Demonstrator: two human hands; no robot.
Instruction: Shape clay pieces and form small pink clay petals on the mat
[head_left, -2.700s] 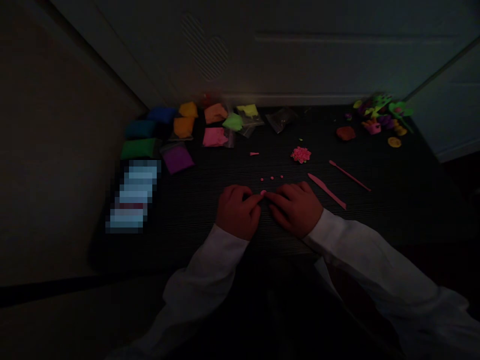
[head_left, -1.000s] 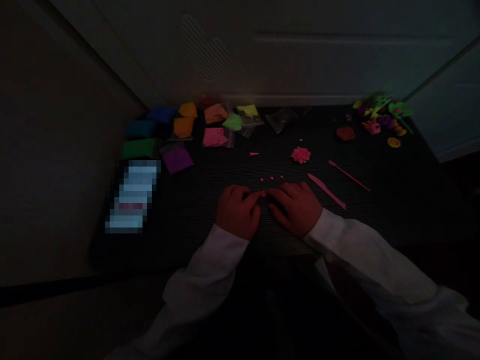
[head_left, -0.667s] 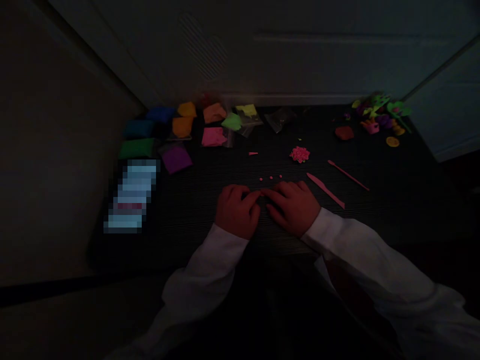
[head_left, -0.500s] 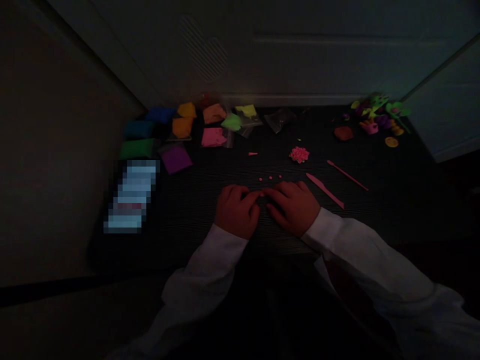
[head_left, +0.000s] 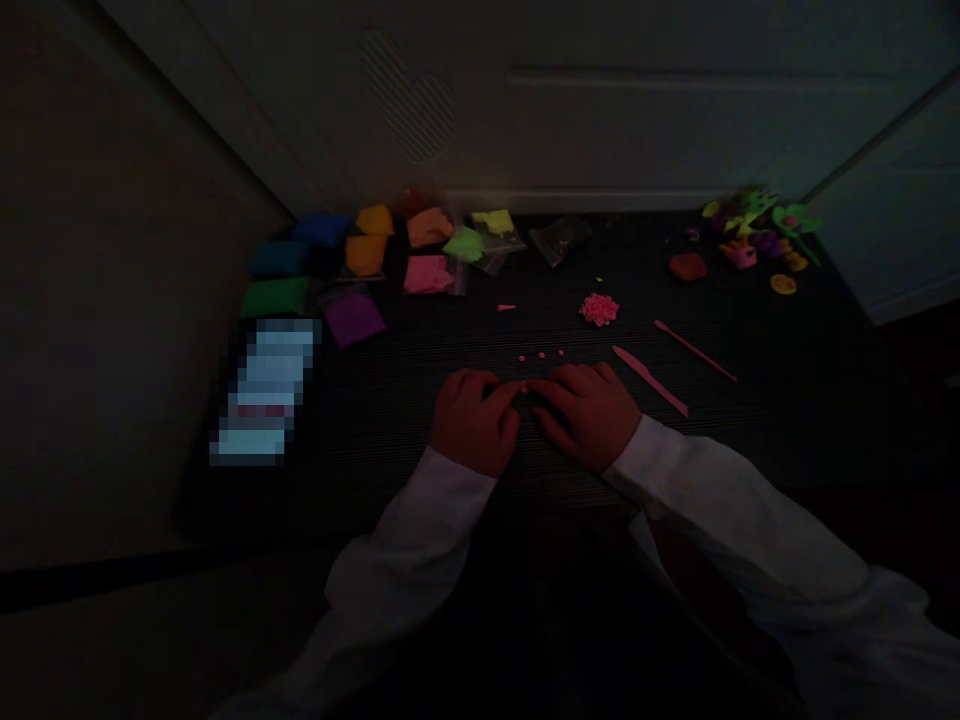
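Coloured pink: the central piece (head_left: 525,387), three pellets (head_left: 541,356), sliver (head_left: 506,308), rosette (head_left: 599,309) flecked with green, blade-shaped tool (head_left: 651,382), slender rod (head_left: 696,350) and a pink packet (head_left: 427,274). Other hues: teal packet (head_left: 279,258), green packet (head_left: 275,297), blue packet (head_left: 322,230), purple packet (head_left: 354,317), orange packet (head_left: 366,255), salmon packet (head_left: 429,228), yellow packet (head_left: 493,222), light-green wad (head_left: 465,244). Reddish-brown: lump (head_left: 688,266). Yellow: disc (head_left: 784,284). Mixed green, purple, yellow and pink: ornaments (head_left: 767,241). Black, finely lined: counter (head_left: 405,400). Dull grey: back panel (head_left: 675,130), with a striped heart (head_left: 412,100). Off-white: sleeves (head_left: 431,530). Pixelated pale blue, crossed by a dark-red band: screen (head_left: 266,375).
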